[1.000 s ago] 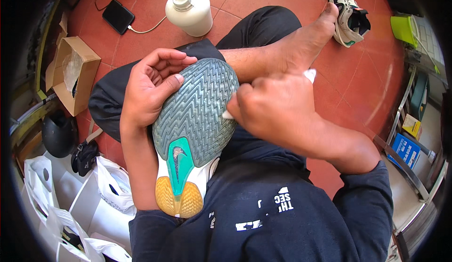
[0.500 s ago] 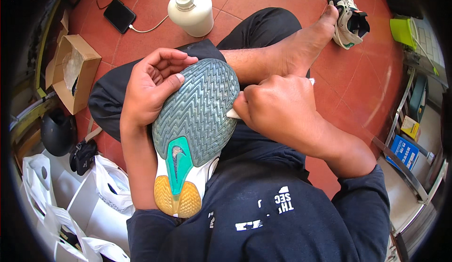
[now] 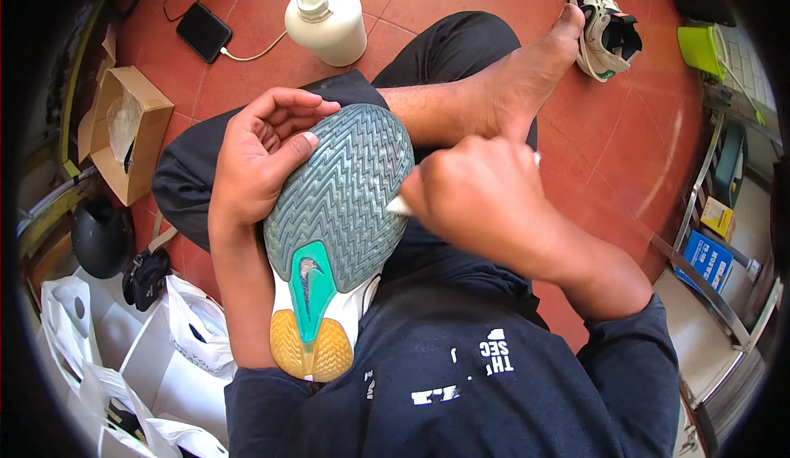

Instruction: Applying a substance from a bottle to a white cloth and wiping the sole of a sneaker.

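Note:
A sneaker [image 3: 341, 203] rests sole up against my lap and chest. Its sole is grey with a zigzag tread, with a green middle and a yellow heel. My left hand [image 3: 267, 145] grips the toe end along its left edge, thumb on the sole's rim and fingers curled behind. At the sole's right edge my right hand [image 3: 473, 182] is closed in a fist around a slim white pointed thing [image 3: 400, 206]. Its tip pokes out toward the tread and a bit of white shows at the fist's far side; the middle is hidden, so its kind is unclear.
A white plastic jug [image 3: 329, 30] stands on the red tile floor beyond my knee, near a black phone [image 3: 203, 33] on a cable. The other sneaker [image 3: 605, 34] lies beside my bare foot. An opened cardboard box [image 3: 132, 129] and white bags [image 3: 193, 326] are at left.
My right fist has shifted slightly left and down, with the white tip now over the sole's right edge. My left hand and the sneaker stay nearly in place.

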A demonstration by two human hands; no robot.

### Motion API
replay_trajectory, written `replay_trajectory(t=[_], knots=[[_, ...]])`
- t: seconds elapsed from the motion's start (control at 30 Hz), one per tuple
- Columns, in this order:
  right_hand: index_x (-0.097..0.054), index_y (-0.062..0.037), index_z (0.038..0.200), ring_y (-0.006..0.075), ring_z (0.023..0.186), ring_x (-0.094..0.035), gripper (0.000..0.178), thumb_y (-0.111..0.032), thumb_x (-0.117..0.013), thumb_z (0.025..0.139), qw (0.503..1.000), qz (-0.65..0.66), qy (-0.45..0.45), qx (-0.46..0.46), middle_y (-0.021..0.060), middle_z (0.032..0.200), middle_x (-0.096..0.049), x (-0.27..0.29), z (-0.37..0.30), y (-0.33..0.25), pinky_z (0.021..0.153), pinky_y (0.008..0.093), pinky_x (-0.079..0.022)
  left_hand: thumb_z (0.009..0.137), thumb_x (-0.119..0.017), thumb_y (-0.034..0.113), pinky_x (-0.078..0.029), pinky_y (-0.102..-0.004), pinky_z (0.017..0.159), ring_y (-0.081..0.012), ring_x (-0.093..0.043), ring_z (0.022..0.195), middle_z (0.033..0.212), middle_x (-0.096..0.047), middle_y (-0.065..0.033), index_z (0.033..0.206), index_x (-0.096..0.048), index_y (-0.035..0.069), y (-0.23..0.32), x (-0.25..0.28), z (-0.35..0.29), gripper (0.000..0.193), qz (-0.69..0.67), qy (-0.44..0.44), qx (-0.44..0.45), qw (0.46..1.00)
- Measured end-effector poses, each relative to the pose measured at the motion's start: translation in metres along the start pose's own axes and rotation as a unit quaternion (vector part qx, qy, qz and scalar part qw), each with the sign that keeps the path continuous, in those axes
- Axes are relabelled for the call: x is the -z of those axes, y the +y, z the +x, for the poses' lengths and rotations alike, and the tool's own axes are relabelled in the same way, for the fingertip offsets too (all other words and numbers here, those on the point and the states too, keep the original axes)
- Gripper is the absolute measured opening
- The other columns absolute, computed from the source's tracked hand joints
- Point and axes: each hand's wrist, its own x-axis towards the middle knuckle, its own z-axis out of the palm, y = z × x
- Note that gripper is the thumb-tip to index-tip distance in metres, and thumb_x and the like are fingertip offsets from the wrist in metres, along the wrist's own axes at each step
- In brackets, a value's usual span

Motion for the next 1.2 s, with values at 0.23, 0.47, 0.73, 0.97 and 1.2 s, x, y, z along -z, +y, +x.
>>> replay_trajectory(t=[0.23, 0.47, 0.73, 0.97, 1.2], knots=[[-0.063, -0.0057, 0.053, 0.0307, 0.042, -0.058, 0.032, -0.026, -0.062, 0.077, 0.99, -0.013, 0.142, 0.009, 0.0152, 0.048, -0.056, -0.013, -0.002, 0.007, 0.041, 0.0404, -0.046, 0.08, -0.057, -0.011, -0.045, -0.0323, 0.099, -0.0208, -0.061, 0.108, 0.113, -0.063, -0.0187, 0.113, -0.052, -0.006, -0.002, 0.001, -0.003, 0.033, -0.006, -0.002, -0.013, 1.0], [-0.06, -0.0084, 0.052, 0.0248, 0.041, -0.058, 0.031, -0.026, -0.062, 0.078, 0.982, -0.06, 0.176, 0.031, 0.0102, 0.048, -0.057, -0.017, -0.005, 0.007, 0.039, 0.0383, -0.043, 0.08, -0.057, -0.011, -0.045, -0.0323, 0.099, -0.0209, -0.061, 0.109, 0.114, -0.063, -0.0188, 0.113, -0.052, -0.006, -0.002, 0.0, -0.003, 0.033, -0.011, -0.003, -0.009, 1.0], [-0.068, -0.01, 0.058, 0.0271, 0.046, -0.063, 0.028, -0.029, -0.059, 0.077, 0.988, -0.048, 0.139, 0.042, 0.012, 0.052, -0.061, -0.015, -0.005, 0.007, 0.044, 0.0394, -0.048, 0.08, -0.057, -0.011, -0.046, -0.0315, 0.097, -0.0208, -0.061, 0.108, 0.113, -0.063, -0.0195, 0.113, -0.052, -0.007, -0.002, 0.001, -0.001, 0.034, -0.018, 0.001, -0.006, 1.0], [-0.064, -0.007, 0.054, 0.0309, 0.043, -0.058, 0.031, -0.026, -0.06, 0.078, 0.981, -0.041, 0.186, -0.041, 0.0126, 0.049, -0.057, -0.011, -0.007, 0.021, 0.041, 0.0427, -0.044, 0.08, -0.056, -0.011, -0.046, -0.0316, 0.097, -0.0212, -0.061, 0.108, 0.113, -0.063, -0.02, 0.113, -0.052, -0.007, -0.002, 0.001, -0.002, 0.033, -0.017, 0.004, -0.008, 1.0], [-0.066, -0.0058, 0.056, 0.0323, 0.043, -0.058, 0.031, -0.026, -0.06, 0.078, 0.986, 0.015, 0.165, 0.005, 0.0144, 0.048, -0.056, -0.019, -0.004, 0.011, 0.042, 0.0452, -0.045, 0.08, -0.056, -0.012, -0.047, -0.0315, 0.097, -0.0213, -0.061, 0.108, 0.113, -0.062, -0.0207, 0.113, -0.051, -0.007, -0.001, 0.001, 0.0, 0.033, -0.014, -0.001, 0.001, 1.0]])
